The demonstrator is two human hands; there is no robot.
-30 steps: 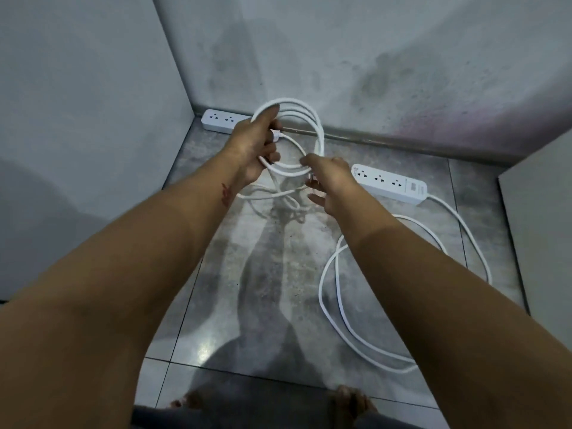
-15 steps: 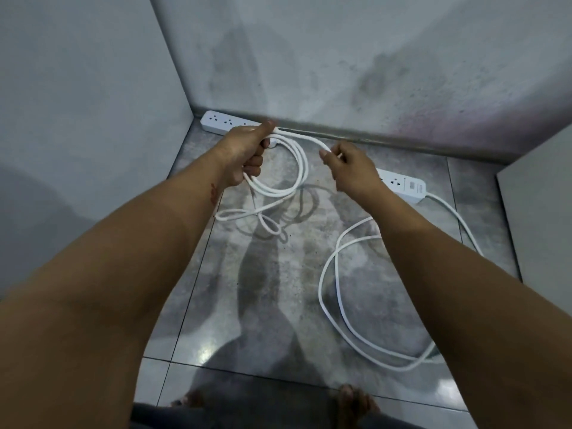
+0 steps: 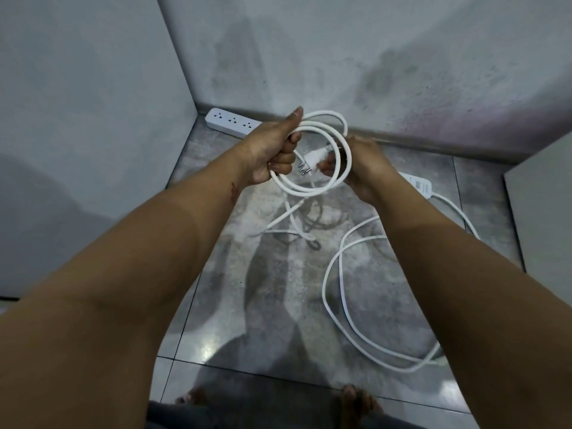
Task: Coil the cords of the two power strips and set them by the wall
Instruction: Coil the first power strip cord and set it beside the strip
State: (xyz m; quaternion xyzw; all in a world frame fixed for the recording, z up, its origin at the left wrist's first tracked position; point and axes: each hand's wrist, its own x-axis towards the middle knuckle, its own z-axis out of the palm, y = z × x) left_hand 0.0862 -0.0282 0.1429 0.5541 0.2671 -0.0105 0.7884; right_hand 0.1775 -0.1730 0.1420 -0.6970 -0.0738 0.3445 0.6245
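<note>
A white power strip (image 3: 230, 122) lies in the corner against the back wall. Its white cord (image 3: 328, 131) is looped into a round coil held above the floor. My left hand (image 3: 272, 150) is shut around the coil's left side. My right hand (image 3: 363, 167) grips the coil's right side and pinches the plug (image 3: 312, 159), whose metal pins point down-left inside the loop. A loose stretch of this cord (image 3: 291, 224) trails on the floor below. The second power strip (image 3: 419, 184) lies to the right, partly hidden by my right arm, with its cord (image 3: 337, 292) sprawled in wide loops on the floor.
Grey walls meet in a corner at the left and back. A pale panel (image 3: 544, 218) stands at the right edge. The floor is grey tile (image 3: 216, 305). My bare feet (image 3: 356, 397) show at the bottom.
The cord was stretched between my hands half a second ago; now it is gathered into a round coil again and the plug has come up into my right hand.
</note>
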